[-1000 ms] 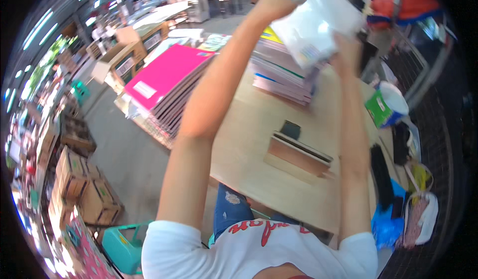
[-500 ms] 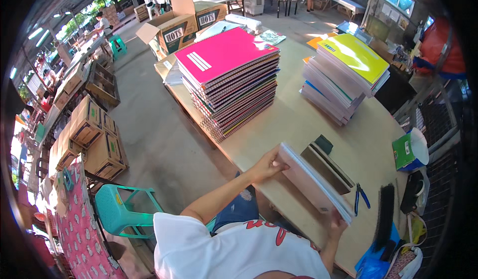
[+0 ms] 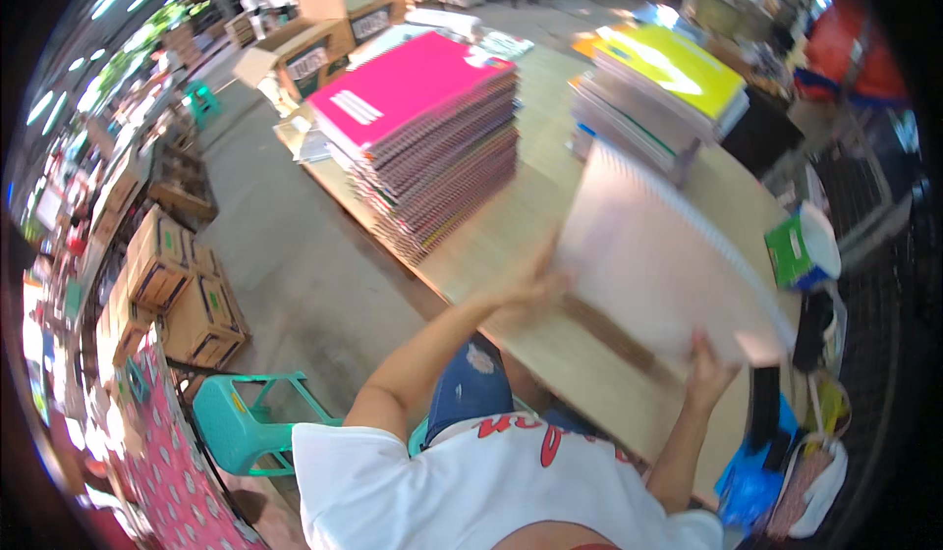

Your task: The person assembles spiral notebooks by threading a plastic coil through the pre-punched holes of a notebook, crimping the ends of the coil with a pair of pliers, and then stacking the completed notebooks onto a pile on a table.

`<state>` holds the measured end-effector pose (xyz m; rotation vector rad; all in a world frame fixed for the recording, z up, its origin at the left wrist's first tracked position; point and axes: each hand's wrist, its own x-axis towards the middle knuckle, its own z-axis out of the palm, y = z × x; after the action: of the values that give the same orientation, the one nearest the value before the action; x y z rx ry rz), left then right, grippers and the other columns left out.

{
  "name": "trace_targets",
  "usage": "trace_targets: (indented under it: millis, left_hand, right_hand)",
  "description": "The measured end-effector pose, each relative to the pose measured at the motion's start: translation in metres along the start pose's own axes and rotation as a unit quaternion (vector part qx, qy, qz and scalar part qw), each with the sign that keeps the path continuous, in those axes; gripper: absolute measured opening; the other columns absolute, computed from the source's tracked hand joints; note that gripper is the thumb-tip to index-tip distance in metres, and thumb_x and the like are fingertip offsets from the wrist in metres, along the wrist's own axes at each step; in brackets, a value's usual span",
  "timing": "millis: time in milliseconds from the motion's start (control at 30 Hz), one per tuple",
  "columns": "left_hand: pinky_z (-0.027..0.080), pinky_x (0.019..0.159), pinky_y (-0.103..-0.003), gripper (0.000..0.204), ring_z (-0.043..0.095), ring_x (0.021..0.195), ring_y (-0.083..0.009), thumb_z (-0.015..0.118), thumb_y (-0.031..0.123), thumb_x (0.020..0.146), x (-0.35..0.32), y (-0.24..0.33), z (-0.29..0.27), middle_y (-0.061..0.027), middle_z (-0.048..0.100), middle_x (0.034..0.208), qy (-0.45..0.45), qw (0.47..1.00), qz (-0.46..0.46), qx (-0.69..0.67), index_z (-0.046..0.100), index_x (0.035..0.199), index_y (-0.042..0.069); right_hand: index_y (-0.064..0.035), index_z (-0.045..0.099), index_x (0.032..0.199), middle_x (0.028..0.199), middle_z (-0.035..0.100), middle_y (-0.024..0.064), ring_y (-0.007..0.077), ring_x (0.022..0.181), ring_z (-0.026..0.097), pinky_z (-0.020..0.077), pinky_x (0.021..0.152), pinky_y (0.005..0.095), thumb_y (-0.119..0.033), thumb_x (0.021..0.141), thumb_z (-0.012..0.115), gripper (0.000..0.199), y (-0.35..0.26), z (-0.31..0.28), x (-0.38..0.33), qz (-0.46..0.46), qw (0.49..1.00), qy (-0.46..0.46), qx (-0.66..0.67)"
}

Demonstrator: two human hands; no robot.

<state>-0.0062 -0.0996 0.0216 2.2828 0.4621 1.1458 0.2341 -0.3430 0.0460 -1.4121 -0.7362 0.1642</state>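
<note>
A pale notebook (image 3: 658,255) with a row of holes or coils along its far edge is raised and tilted above the table, blurred by motion. My right hand (image 3: 707,378) grips its near right edge, with the thumb on the face. My left hand (image 3: 530,285) is at its left edge; its fingers are smeared, so its hold is unclear. Below the notebook, a brown board or pad (image 3: 614,332) partly shows on the tabletop. Farther off are a tall stack of spiral notebooks (image 3: 432,147) topped with a pink cover and a looser pile (image 3: 658,98) topped with a yellow cover.
Black coils (image 3: 763,408), a blue plastic bag (image 3: 748,486) and a green-and-white container (image 3: 801,247) line the table's right side. Open cardboard boxes (image 3: 312,57) stand behind the pink stack. A teal stool (image 3: 236,422) and closed cartons (image 3: 187,285) are on the left.
The notebook has swung up and to the right, its broad face now turned to view. My right hand rose with it. The pliers and the dark block on the table are now hidden.
</note>
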Motion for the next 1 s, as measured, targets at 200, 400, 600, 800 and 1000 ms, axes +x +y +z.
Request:
trace_targets:
  millis: [200, 400, 600, 800, 1000]
  left_hand:
    - [0.050, 0.094, -0.034, 0.050, 0.060, 0.112, -0.0237, 0.068, -0.005, 0.084, 0.084, -0.013, -0.001, -0.0168, 0.060, 0.119, 0.036, 0.966, -0.116, -0.227, 0.043, 0.126, -0.001]
    - [0.049, 0.093, -0.031, 0.055, 0.059, 0.110, -0.0213, 0.063, -0.016, 0.080, 0.058, -0.036, 0.003, -0.0138, 0.058, 0.120, 0.096, 0.948, -0.103, -0.284, 0.043, 0.130, -0.002]
    - [0.048, 0.095, -0.032, 0.057, 0.058, 0.111, -0.0213, 0.065, -0.014, 0.081, 0.050, -0.055, 0.006, -0.0137, 0.057, 0.119, 0.083, 0.951, -0.126, -0.270, 0.041, 0.131, -0.003]
    - [0.047, 0.099, -0.034, 0.057, 0.055, 0.117, -0.0222, 0.066, -0.012, 0.082, 0.046, -0.058, 0.003, -0.0148, 0.054, 0.125, 0.069, 0.950, -0.133, -0.274, 0.037, 0.130, -0.004]
    - [0.048, 0.098, -0.033, 0.058, 0.057, 0.115, -0.0225, 0.067, -0.010, 0.083, 0.043, -0.064, 0.002, -0.0158, 0.055, 0.123, 0.099, 0.931, -0.129, -0.327, 0.037, 0.133, -0.005]
  right_hand:
    - [0.0058, 0.071, 0.099, 0.102, 0.071, 0.0073, 0.0133, 0.090, 0.064, 0.0516, 0.083, 0.0306, -0.007, 0.086, 0.076, 0.019, -0.063, 0.070, 0.068, -0.046, 0.998, -0.050, 0.021]
    - [0.0008, 0.073, 0.100, 0.091, 0.073, 0.0034, 0.0092, 0.084, 0.063, 0.0506, 0.078, 0.0270, -0.011, 0.088, 0.076, 0.017, -0.059, 0.082, 0.062, -0.076, 0.986, -0.149, 0.022]
    - [-0.0005, 0.073, 0.101, 0.082, 0.073, 0.0063, 0.0085, 0.073, 0.060, 0.0498, 0.068, 0.0280, -0.012, 0.088, 0.074, 0.018, -0.051, 0.092, 0.067, -0.124, 0.976, -0.177, -0.017]
    - [-0.0022, 0.073, 0.101, 0.079, 0.072, 0.0102, 0.0095, 0.069, 0.060, 0.0497, 0.066, 0.0288, -0.011, 0.087, 0.075, 0.016, -0.052, 0.091, 0.068, -0.120, 0.976, -0.179, -0.029]
    - [0.0000, 0.073, 0.106, 0.095, 0.074, 0.0043, 0.0089, 0.086, 0.064, 0.0512, 0.080, 0.0273, -0.011, 0.089, 0.074, 0.020, -0.056, 0.094, 0.069, -0.103, 0.970, -0.212, -0.059]
